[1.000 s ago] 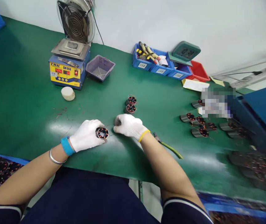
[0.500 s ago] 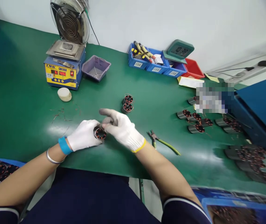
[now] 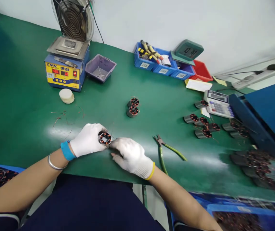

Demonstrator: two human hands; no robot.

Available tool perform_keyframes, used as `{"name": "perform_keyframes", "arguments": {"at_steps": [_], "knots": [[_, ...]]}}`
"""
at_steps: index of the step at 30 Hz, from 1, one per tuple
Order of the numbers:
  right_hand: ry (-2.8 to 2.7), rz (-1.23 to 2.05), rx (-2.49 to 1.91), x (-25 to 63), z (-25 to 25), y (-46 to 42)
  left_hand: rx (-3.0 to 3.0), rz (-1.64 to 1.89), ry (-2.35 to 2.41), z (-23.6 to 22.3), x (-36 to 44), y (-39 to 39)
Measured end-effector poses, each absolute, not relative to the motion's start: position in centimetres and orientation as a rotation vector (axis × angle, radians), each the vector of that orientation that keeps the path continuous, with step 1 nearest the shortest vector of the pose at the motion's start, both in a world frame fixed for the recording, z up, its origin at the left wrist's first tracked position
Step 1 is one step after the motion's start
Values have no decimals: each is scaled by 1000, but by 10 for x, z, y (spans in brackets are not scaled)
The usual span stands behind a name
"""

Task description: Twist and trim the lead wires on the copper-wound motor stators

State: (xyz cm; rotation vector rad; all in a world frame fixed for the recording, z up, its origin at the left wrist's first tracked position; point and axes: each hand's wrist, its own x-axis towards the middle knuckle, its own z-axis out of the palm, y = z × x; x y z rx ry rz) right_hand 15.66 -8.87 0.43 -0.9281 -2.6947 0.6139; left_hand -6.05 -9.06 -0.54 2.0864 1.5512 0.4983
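My left hand (image 3: 89,140), in a white glove, is wrapped round a motor stator (image 3: 105,138) with copper windings, its open end facing up. Thin wires stick out at the stator's rim. At its lower right side is my right hand (image 3: 131,155), also gloved, with fingers curled and fingertips close to the rim. What those fingertips pinch, if anything, is too small to make out. Green-handled cutting pliers (image 3: 161,141) lie to the right of my right hand. Two more stators (image 3: 133,111) stand together on the green table beyond my hands.
A yellow-and-blue soldering pot (image 3: 65,73) stands at the back left, beside a purple tray (image 3: 101,67). Blue tool bins (image 3: 163,70) and a clock (image 3: 188,50) line the wall. Several stators (image 3: 202,122) lie at right near a calculator (image 3: 218,104). Wire scraps (image 3: 61,118) lie at left.
My right hand has moved from above the stator down to its lower right side, and its extended finger has curled in. My left hand keeps hold of the stator.
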Motion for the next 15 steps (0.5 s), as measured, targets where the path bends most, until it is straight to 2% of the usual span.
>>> {"name": "perform_keyframes", "arguments": {"at_steps": [4, 9, 15], "knots": [[-2806, 653, -1216, 153, 0, -93, 2124, 516, 1533, -6, -61, -92], [-2662, 596, -1545, 149, 19, -89, 2138, 479, 1533, -6, -60, -92], [-2991, 333, -1457, 136, 25, -80, 2133, 468, 1542, -7, -59, -92]]}}
